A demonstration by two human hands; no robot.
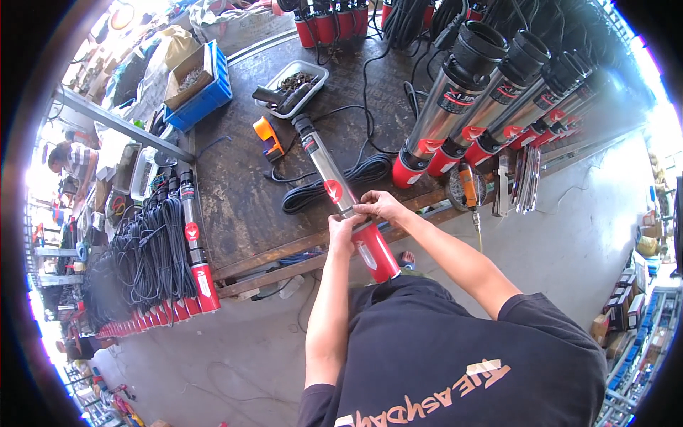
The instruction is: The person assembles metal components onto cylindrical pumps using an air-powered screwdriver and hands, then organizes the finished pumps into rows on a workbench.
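A submersible pump (pixel 331 173), a steel tube with a black top and a red lower end, lies slanted across the bench's front edge, its red end toward my body. My left hand (pixel 343 229) is closed around the near side of the pump at the seam above the red part. From the right, my right hand (pixel 379 206) reaches over the same seam with thumb and fingertips pinched. Whatever those fingertips hold is too small to make out. Beside the pump lies a coiled black cable (pixel 313 196).
On the bench (pixel 238 192) are an orange tape dispenser (pixel 267 136), a white tray (pixel 321 71) of small parts and a blue crate (pixel 213 89). Several large pumps (pixel 442 107) stand at right, near an orange-handled tool (pixel 468 186). Pumps with cable bundles (pixel 153 245) line the left.
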